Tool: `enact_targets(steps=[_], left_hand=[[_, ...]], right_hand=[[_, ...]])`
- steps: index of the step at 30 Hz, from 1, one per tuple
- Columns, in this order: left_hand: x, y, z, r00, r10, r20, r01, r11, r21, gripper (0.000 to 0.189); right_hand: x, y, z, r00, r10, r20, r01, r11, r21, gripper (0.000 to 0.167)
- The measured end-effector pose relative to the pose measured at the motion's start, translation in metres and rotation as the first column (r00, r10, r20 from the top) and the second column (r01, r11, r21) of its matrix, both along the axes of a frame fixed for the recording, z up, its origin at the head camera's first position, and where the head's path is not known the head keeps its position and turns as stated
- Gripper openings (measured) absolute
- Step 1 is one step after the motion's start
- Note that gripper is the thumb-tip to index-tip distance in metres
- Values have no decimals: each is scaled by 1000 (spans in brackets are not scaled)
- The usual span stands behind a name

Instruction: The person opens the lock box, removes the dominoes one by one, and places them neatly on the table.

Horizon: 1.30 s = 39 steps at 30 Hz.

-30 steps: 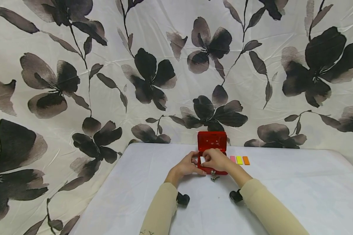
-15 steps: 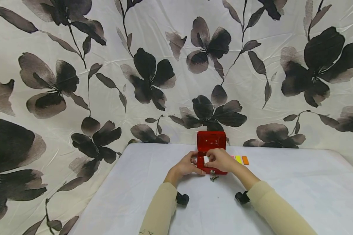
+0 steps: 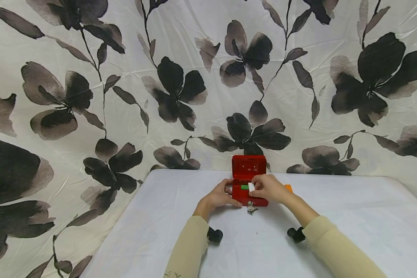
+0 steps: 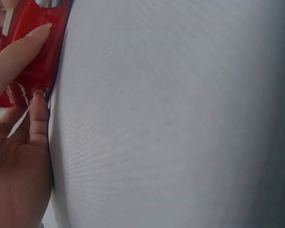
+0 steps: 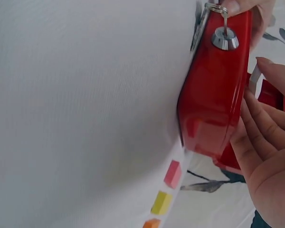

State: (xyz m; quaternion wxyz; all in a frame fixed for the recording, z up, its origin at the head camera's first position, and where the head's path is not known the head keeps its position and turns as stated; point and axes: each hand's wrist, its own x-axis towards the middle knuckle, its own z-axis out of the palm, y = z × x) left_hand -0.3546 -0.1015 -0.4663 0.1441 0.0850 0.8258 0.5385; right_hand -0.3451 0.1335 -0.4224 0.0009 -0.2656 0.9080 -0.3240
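The right hand (image 3: pixel 268 188) pinches a white piece (image 3: pixel 251 187) at the red box (image 5: pixel 211 95). The left hand (image 3: pixel 219 196) grips the box's left side, fingers clamped.

Two hands (image 3: pixel 220 195) (image 3: pixel 269 189) — one box (image 5: pixel 209 95) — five pieces (image 3: pixel 244 187) (image 3: pixel 251 187) (image 5: pixel 172 174) (image 5: pixel 161 203) (image 5: pixel 152 223)

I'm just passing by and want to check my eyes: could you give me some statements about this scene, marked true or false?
1. The lid of the red box stands open. True.
2. The pink block, yellow block and orange block sit in a row on the table. True.
3. The right hand pinches the yellow block. False: it pinches a white piece.
4. The left hand touches the red box. True.
5. The keys hang from the lid. False: they hang at the lock on the box's front.
6. Nothing green shows inside the box. False: a green piece does.
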Motion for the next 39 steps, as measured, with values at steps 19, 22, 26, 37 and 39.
enact_targets(steps=[19,22,26,37,39], left_hand=[[0,2,-1,1000,23,-8,-23,1000,-6,85],[0,3,0,1000,18,-8,-18,1000,-3,85],[1,2,0,1000,15,-9,-15,1000,-5,84],[1,1,-1,1000,20,-7,-20,1000,-3,85],[1,1,-1,1000,20,-8,-20,1000,-4,85]], right_hand=[[6,28,7,999,-31,-9,31,999,5,30],[8,35,7,999,-44,6,44,999,13,35],[11,44,9,999,-51,18,50,998,26,40],[17,70,7,998,-59,-33,61,997,43,40],[17,75,7,997,-64,-41,66,997,48,40]])
